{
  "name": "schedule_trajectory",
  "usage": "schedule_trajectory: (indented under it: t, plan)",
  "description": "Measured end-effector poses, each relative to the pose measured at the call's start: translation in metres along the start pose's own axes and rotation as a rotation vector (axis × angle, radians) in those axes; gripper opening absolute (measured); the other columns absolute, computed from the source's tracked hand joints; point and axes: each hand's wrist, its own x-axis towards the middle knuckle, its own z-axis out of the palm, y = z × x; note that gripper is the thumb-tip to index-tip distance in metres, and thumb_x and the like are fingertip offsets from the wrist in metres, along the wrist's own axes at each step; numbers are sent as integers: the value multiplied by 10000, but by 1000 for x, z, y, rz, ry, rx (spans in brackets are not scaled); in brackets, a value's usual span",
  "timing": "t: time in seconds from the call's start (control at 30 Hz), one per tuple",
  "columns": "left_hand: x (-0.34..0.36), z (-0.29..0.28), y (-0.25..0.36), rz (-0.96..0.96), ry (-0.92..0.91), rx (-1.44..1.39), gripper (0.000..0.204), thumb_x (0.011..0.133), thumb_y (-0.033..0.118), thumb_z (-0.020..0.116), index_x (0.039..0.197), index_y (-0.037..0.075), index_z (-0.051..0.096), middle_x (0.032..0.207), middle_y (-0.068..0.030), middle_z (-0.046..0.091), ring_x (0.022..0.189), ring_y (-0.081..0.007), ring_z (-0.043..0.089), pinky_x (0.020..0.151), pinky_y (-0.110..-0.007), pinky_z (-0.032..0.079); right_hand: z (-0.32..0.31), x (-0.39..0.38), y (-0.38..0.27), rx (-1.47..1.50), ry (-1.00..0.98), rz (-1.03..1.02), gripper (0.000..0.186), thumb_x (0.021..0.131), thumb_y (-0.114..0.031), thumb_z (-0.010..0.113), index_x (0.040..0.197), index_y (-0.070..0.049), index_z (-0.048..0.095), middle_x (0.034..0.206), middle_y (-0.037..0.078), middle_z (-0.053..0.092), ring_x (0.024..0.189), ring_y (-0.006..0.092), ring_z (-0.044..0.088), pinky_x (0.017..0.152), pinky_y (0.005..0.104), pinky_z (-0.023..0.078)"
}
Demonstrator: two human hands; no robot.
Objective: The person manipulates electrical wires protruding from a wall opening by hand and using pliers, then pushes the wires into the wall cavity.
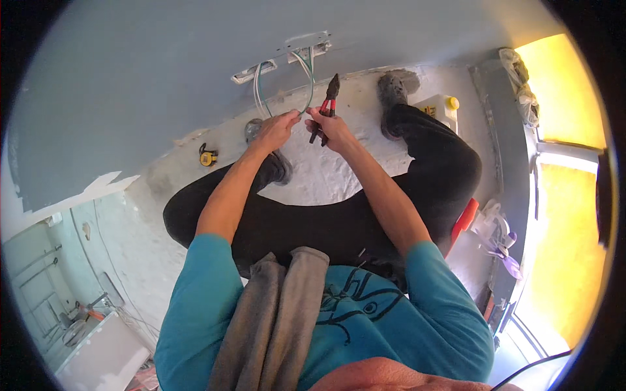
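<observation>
My left hand (276,131) is closed, fingertips pinched on the lower end of a green wire (312,81) that comes out of the right wall box (319,49). Close beside it, my right hand (334,132) grips pliers (330,103) with red and black handles, their dark jaws pointing up toward the wall. The right fingertips are also near the green wire's end; whether they touch it I cannot tell. White wires (301,63) hang from the same box. More white and green wires (258,91) hang from the left wall box (244,76).
A yellow and black tape measure (208,156) lies on the floor at left. By my right shoe (392,94) stands a white canister (435,109) with a yellow cap. A purple-handled item (508,257) and a bright window (570,221) are at right. Clutter fills the lower left.
</observation>
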Motion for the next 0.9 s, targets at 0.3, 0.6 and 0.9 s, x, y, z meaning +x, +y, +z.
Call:
schedule_trajectory:
  t: [0.3,0.6,0.9]
  plan:
    - [5,-2,-15,174,-64,83,161,991,146,503,1131,81,549,1007,-185,676,976,-419,642,794,-504,501,8,23,6,179,-56,-103,149,986,-199,647,1010,-56,611,936,49,661,716,150,617,688,326,555]
    - [-35,39,2,-455,-213,-877,201,1058,268,496,1143,96,556,737,-23,536,617,-155,537,589,-311,426,-6,20,-10,7,-76,-102,88,979,-149,642,1016,-75,615,931,37,665,733,121,618,675,285,543]
    - [-36,45,35,-589,-459,-1507,275,1081,342,437,1202,106,507,725,55,386,603,-64,337,570,-229,321,-31,27,-32,-147,-87,29,181,940,-152,701,1084,-83,616,961,42,702,771,127,616,680,276,505]
